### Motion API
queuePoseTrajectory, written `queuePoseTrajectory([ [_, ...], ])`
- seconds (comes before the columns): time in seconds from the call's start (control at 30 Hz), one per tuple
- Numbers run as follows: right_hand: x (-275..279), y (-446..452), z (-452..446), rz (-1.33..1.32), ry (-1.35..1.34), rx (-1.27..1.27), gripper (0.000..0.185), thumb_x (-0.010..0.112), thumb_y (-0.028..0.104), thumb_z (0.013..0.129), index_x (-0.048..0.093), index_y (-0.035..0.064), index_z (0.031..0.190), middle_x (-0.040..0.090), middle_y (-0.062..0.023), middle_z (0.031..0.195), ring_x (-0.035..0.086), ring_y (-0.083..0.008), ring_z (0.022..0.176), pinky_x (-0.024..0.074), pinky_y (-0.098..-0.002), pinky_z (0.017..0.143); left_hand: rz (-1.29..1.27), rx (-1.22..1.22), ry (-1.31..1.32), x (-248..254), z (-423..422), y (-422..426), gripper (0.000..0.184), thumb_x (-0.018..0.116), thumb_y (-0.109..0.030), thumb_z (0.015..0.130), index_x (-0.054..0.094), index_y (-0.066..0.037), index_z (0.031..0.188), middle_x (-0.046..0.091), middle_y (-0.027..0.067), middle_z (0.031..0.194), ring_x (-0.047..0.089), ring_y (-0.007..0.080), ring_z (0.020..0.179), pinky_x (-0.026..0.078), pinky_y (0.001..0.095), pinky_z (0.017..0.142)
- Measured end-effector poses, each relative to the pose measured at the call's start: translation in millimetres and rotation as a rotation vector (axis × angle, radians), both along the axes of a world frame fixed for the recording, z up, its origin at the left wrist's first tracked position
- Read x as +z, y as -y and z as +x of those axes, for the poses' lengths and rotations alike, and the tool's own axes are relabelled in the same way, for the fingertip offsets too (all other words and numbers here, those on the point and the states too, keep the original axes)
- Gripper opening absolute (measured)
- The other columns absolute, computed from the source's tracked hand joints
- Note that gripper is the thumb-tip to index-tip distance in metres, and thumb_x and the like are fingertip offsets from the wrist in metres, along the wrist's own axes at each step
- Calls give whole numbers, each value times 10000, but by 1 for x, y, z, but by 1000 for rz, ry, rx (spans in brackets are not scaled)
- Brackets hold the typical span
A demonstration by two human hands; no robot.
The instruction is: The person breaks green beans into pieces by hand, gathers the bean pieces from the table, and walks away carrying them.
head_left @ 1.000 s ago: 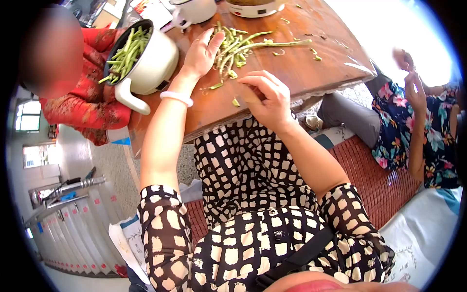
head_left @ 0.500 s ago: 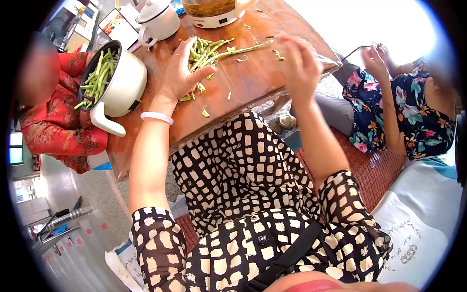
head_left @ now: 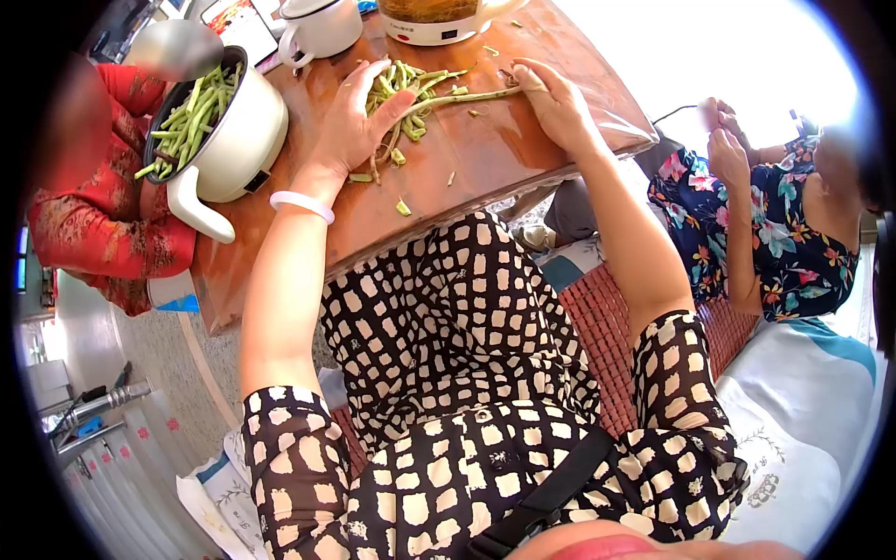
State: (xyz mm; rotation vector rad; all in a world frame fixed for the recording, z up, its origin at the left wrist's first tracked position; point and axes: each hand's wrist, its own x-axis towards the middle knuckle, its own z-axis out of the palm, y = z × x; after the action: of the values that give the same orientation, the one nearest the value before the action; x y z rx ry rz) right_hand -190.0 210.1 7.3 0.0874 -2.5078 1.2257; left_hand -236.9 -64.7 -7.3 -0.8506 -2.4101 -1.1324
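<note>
My left hand [head_left: 357,126] lies at the left side of a pile of cut green beans [head_left: 411,82] on the table, thumb and fingers apart around its near edge. One long green bean [head_left: 474,96] stretches from the pile to my right hand [head_left: 557,107], whose thumb and fingertips pinch its far end. Short bean bits [head_left: 402,207] are scattered on the wood near my left thumb. To the left, a cream pot [head_left: 238,140] with a long handle holds more bean pieces [head_left: 198,121].
On the brown wooden table [head_left: 523,154] stand a white enamel mug [head_left: 322,30] and a glass kettle [head_left: 434,23] with amber liquid. A person in red [head_left: 103,205] sits at the left behind the pot. Another in a floral top [head_left: 793,224] sits at the right.
My right hand, blurred before, is now steady at the end of the long bean. My left hand stays beside the pile. The person in red has a hand over the pot.
</note>
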Motion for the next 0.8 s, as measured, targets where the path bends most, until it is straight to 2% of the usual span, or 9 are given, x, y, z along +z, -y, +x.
queuePoseTrajectory([
  [0.1, -1, 5, -2, 182, -185, 97, 351, 560, 327, 866, 604, 83, 1114, 610, -149, 1111, 557, -296, 1077, 379, -415, 969, 66, -19, -71, 0, -3, 6, 392, 577, -355, 882, 577, -55, 1136, 571, 126, 1197, 460, 273, 1207, 329, 358, 1020],
  [0.13, -1, 9, -7, 336, -301, 152, 330, 574, 314, 859, 617, 85, 1094, 614, -139, 1111, 562, -291, 1073, 389, -420, 964, 107, -4, -162, 1, -1, 2, 177, 610, -173, 859, 647, -63, 993, 633, 72, 1074, 516, 260, 1140, 384, 347, 970],
  [0.2, 0, 27, -3, 624, -442, 182, 269, 611, 262, 819, 641, 110, 1039, 593, -104, 1151, 519, -266, 1134, 308, -484, 1031, -12, -38, -282, 8, 7, 0, 139, 624, -149, 839, 660, -58, 939, 640, 67, 1034, 536, 260, 1100, 404, 350, 944],
  [0.3, 0, 52, -4, 781, -297, 235, 254, 591, 244, 806, 646, 122, 1021, 531, -61, 1227, 408, -242, 1234, 204, -514, 1068, -95, -80, -441, 21, 16, -7, 123, 664, -142, 792, 673, -51, 875, 646, 68, 977, 551, 262, 1054, 417, 366, 924],
  [0.43, 10, 59, -17, 649, -518, 327, 153, 612, 163, 796, 603, 69, 916, 611, -86, 1050, 533, -272, 1055, 338, -433, 990, -218, -60, -574, 25, 17, -6, 199, 668, -220, 782, 658, -71, 913, 651, 68, 900, 585, 242, 932, 428, 361, 882],
  [0.47, 16, 62, -12, 616, -454, 326, 135, 614, 162, 809, 570, 47, 865, 619, -91, 959, 575, -285, 930, 436, -381, 852, -225, -51, -578, 24, 17, -4, 213, 661, -247, 786, 656, -80, 918, 653, 65, 872, 593, 235, 894, 430, 358, 866],
  [0.57, 37, 73, 4, 502, -245, 308, 141, 604, 158, 828, 594, 41, 906, 614, -108, 889, 599, -298, 822, 482, -366, 721, -202, 43, -593, 24, 18, -2, 153, 647, -233, 797, 647, -104, 879, 649, 41, 840, 595, 228, 812, 435, 353, 793],
  [0.7, 42, 74, 6, 462, -374, 335, 196, 602, 210, 827, 626, 46, 931, 595, -119, 826, 594, -319, 779, 487, -383, 692, -152, -47, -610, 33, 27, -2, 146, 645, -182, 816, 653, -65, 904, 616, 50, 747, 566, 212, 711, 437, 312, 672],
  [0.8, 52, 80, 13, 428, -396, 357, 180, 619, 204, 821, 642, 48, 906, 597, -114, 821, 594, -314, 777, 484, -387, 694, 121, -91, -126, 33, 34, 6, 158, 629, -198, 841, 675, -57, 894, 637, 72, 784, 584, 204, 734, 457, 305, 678],
])
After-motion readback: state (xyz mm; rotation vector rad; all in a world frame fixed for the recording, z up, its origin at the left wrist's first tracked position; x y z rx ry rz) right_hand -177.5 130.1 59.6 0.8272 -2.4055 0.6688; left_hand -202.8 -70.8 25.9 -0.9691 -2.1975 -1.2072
